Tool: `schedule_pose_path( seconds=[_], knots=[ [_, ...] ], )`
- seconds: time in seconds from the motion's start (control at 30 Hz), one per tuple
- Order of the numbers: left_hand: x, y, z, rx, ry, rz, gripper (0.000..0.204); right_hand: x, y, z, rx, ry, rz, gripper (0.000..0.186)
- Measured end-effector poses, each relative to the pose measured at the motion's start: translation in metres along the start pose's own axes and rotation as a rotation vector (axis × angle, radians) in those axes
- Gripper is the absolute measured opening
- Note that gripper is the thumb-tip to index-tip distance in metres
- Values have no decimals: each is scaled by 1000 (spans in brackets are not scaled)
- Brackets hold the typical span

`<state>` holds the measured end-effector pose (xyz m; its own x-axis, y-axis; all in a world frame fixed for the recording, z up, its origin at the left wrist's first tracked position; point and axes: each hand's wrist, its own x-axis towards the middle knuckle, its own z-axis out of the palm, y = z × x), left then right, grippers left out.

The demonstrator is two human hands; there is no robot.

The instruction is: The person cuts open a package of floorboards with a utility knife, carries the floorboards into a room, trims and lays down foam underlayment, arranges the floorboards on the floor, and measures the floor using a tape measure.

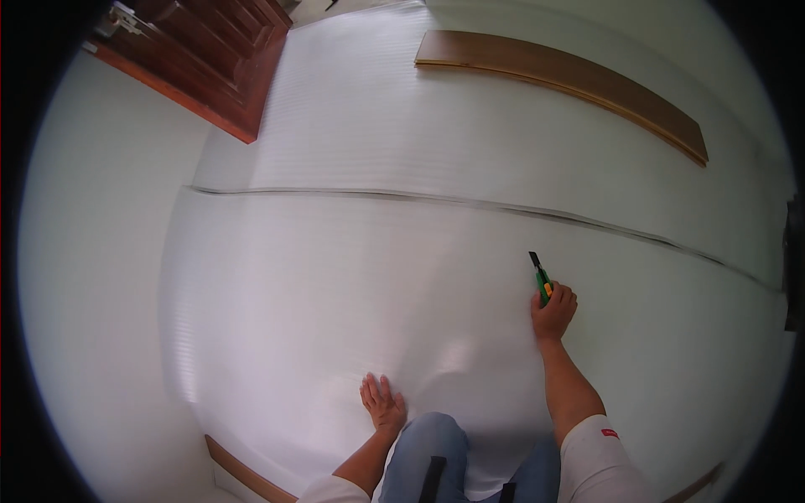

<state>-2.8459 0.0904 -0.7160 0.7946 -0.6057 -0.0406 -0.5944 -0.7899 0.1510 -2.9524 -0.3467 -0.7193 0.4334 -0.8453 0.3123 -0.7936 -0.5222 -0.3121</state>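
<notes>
My right hand (554, 311) is closed around a green utility knife (544, 286) with an orange slider. Its dark blade is extended and points away from me, over the white foam underlay (335, 277). I cannot tell whether the blade touches the sheet. Lower and to the left, my left hand (383, 404) lies flat on the underlay, fingers spread, holding nothing. Beyond the knife, a dark seam (402, 196) with a raised edge runs across between two strips of the underlay.
A short stack of brown floor planks (562, 80) lies on the far strip at the right. At the upper left stands a reddish-brown panelled door (201, 63) beside a pale wall (109, 235). A brown board (243, 469) runs along the near left edge. A dark object (792, 264) sits at the right rim.
</notes>
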Motion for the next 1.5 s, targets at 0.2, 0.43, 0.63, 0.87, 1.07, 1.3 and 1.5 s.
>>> schedule_pose_path(
  seconds=[0.2,0.43,0.63,0.87,1.07,1.3,1.5],
  knots=[
    [49,34,-43,-149,-184,-128,55,-2,33,-22,20,-51,16,42],
    [469,117,-56,-101,223,286,49,-6,43,-31,21,-117,48,41],
    [574,135,-21,-109,273,227,43,-1,52,-30,1,-159,4,39],
    [595,140,-29,-167,193,199,48,23,31,-60,-49,-414,130,38],
    [609,123,-41,-186,93,193,51,122,-37,-64,29,-404,236,36],
    [615,131,-31,-188,93,217,54,431,-78,95,34,-314,-377,46],
    [611,128,-31,-141,99,217,54,524,-94,169,78,-272,-486,48]
  ],
)
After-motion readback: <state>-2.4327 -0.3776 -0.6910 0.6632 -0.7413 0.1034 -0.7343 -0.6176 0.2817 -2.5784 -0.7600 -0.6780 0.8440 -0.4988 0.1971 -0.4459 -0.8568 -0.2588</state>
